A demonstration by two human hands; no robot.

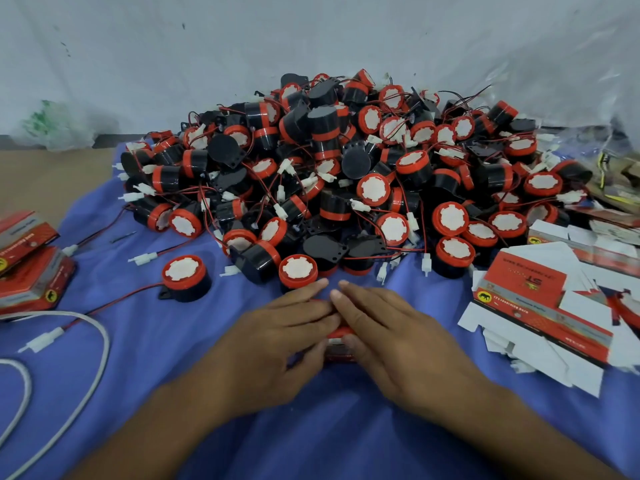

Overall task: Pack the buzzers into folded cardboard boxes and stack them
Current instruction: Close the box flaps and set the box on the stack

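Note:
A big heap of black-and-red buzzers (pixel 346 168) with red wires and white plugs lies on the blue cloth (pixel 173 358). One loose buzzer (pixel 185 277) stands apart at the heap's front left. In front of the heap my left hand (pixel 273 337) and my right hand (pixel 391 334) lie side by side over a small red cardboard box (pixel 341 341), fingers fairly straight on its top, thumbs at its near side. The hands hide most of the box. Flat unfolded red-and-white box blanks (pixel 540 306) are piled at the right. Two packed red boxes (pixel 31 268) are stacked at the left edge.
A white cable (pixel 93 358) loops over the cloth at the lower left. A brown surface (pixel 45 181) shows at the far left, with a white sheet (pixel 311 46) hanging behind the heap. Plastic bags (pixel 613 168) lie at the far right.

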